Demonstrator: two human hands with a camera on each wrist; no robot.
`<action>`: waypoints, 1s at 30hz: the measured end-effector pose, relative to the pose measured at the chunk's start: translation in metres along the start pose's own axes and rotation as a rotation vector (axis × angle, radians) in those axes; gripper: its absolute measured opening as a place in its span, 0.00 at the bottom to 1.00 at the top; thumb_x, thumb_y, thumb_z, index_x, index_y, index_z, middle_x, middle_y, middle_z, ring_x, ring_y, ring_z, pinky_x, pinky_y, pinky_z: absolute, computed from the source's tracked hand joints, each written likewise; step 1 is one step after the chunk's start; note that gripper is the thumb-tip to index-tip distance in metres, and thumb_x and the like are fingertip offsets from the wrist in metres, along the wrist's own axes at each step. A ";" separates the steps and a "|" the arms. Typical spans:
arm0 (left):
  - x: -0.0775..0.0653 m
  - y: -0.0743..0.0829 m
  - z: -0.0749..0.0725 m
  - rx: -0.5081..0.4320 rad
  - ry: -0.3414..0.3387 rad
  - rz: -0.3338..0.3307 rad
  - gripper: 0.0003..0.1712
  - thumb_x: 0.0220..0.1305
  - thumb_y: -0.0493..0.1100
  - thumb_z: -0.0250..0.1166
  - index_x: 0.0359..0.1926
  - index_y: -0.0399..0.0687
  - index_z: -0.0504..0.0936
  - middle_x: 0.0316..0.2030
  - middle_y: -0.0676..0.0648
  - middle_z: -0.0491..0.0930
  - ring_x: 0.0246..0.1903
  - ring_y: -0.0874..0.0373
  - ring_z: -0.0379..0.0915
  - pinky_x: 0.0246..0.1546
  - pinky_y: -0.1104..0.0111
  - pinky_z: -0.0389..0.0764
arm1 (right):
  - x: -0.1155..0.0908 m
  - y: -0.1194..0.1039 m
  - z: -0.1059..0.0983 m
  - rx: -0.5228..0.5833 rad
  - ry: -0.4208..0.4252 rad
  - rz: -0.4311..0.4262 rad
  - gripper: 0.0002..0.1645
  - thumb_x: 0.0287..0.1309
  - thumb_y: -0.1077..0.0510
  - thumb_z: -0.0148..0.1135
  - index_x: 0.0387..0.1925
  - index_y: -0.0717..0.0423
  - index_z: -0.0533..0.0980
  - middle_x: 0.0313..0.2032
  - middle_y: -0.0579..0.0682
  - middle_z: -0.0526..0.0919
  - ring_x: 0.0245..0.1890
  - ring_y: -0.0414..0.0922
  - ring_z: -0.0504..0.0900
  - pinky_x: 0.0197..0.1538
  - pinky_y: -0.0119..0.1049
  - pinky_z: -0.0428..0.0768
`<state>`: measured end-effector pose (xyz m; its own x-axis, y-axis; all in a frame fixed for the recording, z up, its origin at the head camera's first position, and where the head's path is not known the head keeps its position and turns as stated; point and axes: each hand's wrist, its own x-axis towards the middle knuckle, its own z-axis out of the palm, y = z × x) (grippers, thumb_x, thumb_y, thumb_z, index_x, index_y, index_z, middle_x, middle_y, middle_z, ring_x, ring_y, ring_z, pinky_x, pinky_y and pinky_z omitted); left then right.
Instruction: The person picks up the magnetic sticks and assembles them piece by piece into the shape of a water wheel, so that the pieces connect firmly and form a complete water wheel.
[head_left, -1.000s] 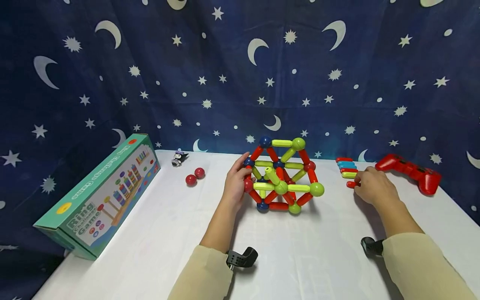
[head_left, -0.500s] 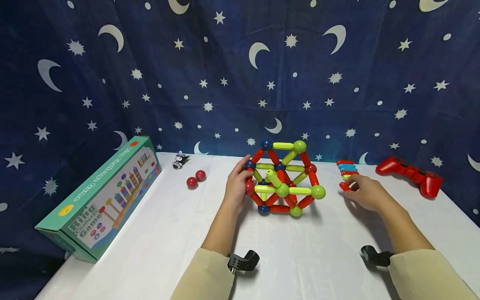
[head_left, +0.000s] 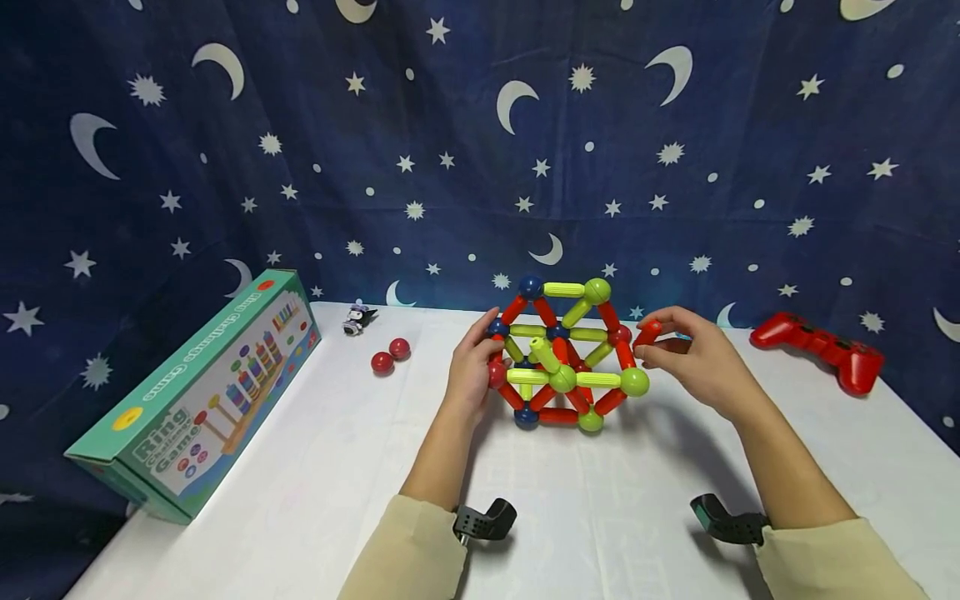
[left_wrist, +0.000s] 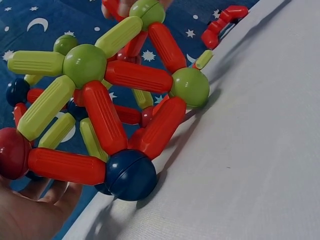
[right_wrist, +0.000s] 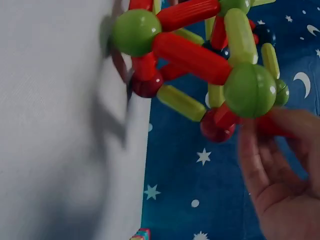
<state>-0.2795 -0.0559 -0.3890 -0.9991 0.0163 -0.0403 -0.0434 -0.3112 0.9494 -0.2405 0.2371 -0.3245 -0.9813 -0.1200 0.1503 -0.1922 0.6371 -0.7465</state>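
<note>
My left hand (head_left: 471, 371) grips the left side of a frame of magnetic sticks and balls (head_left: 562, 378), its fingers around a red ball (head_left: 497, 374) and a blue one above it. The frame is built of red and yellow-green sticks joined by red, blue and green balls. At its right side, my right hand (head_left: 701, 358) pinches a loose red magnetic stick (head_left: 648, 332) between thumb and fingers, close to the red corner ball (head_left: 619, 335). In the right wrist view a green ball (right_wrist: 250, 90) partly covers these fingertips.
Two red balls (head_left: 391, 355) and a small penguin-like figure (head_left: 357, 318) lie left of the frame. A green game box (head_left: 202, 392) stands at the left edge, a red game controller (head_left: 817, 348) at the right. Spare sticks lie mostly hidden behind my right hand.
My right hand has picked up the red stick from the row at the right and brought it left and up to the frame. My left hand has stayed on the frame.
</note>
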 end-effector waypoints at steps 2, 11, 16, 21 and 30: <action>0.000 0.000 0.000 0.001 0.000 0.000 0.33 0.70 0.37 0.54 0.72 0.66 0.74 0.74 0.48 0.68 0.62 0.49 0.70 0.60 0.59 0.81 | -0.001 -0.007 0.001 0.014 0.027 0.000 0.28 0.68 0.49 0.68 0.62 0.57 0.72 0.55 0.58 0.81 0.43 0.40 0.89 0.49 0.27 0.83; 0.000 0.001 0.001 0.009 -0.006 -0.001 0.32 0.70 0.37 0.54 0.72 0.67 0.74 0.74 0.48 0.67 0.61 0.49 0.71 0.59 0.60 0.82 | -0.001 -0.034 0.020 0.142 -0.091 -0.060 0.25 0.64 0.55 0.72 0.57 0.60 0.74 0.52 0.60 0.84 0.43 0.44 0.89 0.47 0.29 0.85; 0.000 0.002 0.002 0.007 0.000 -0.002 0.32 0.70 0.37 0.54 0.72 0.67 0.74 0.74 0.49 0.67 0.62 0.48 0.70 0.60 0.59 0.81 | 0.003 -0.042 0.034 0.088 -0.168 -0.107 0.22 0.61 0.59 0.73 0.54 0.60 0.76 0.46 0.57 0.87 0.42 0.47 0.88 0.46 0.29 0.85; 0.000 0.001 0.002 0.008 -0.003 0.000 0.32 0.70 0.37 0.54 0.72 0.67 0.74 0.75 0.48 0.66 0.63 0.48 0.70 0.59 0.60 0.81 | 0.004 -0.044 0.041 0.028 -0.186 -0.114 0.20 0.60 0.61 0.74 0.51 0.58 0.76 0.46 0.56 0.85 0.42 0.46 0.86 0.49 0.37 0.85; 0.000 0.000 0.002 0.011 0.006 -0.001 0.32 0.70 0.37 0.54 0.72 0.67 0.75 0.74 0.48 0.67 0.63 0.48 0.70 0.61 0.58 0.81 | 0.003 -0.045 0.041 0.009 -0.192 -0.117 0.21 0.59 0.60 0.74 0.52 0.58 0.77 0.47 0.55 0.86 0.42 0.46 0.87 0.52 0.44 0.86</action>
<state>-0.2792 -0.0545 -0.3882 -0.9990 0.0113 -0.0426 -0.0440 -0.3006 0.9527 -0.2353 0.1768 -0.3165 -0.9352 -0.3364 0.1108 -0.3043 0.6031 -0.7373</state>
